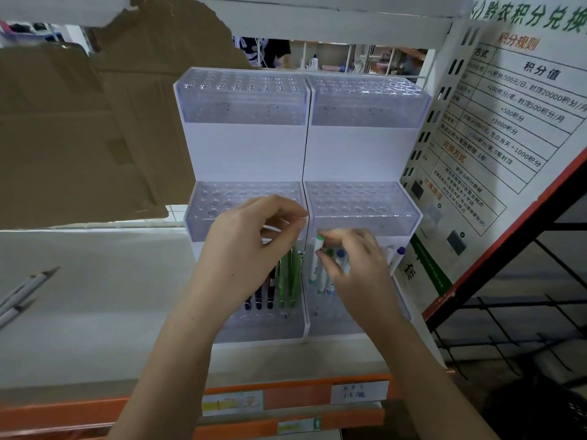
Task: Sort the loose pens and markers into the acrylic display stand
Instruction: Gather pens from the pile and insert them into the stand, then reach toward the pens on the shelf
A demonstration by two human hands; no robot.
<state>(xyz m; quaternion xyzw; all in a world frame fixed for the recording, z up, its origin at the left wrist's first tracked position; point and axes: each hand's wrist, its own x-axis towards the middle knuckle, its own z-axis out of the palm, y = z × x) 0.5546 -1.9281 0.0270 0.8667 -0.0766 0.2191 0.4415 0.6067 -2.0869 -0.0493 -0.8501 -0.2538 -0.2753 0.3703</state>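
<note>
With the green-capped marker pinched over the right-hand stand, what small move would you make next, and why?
Probably lower the green-capped marker straight down into a free hole of the bottom tier of the right stand. The right hand pinches it upright beside other markers already standing there, so it seems nearly seated. The left hand is curled by the green pens and need not move.

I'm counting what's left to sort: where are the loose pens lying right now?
In the head view, the loose pens lie on the white shelf at the far left edge, well left of the stand and both hands.
</note>
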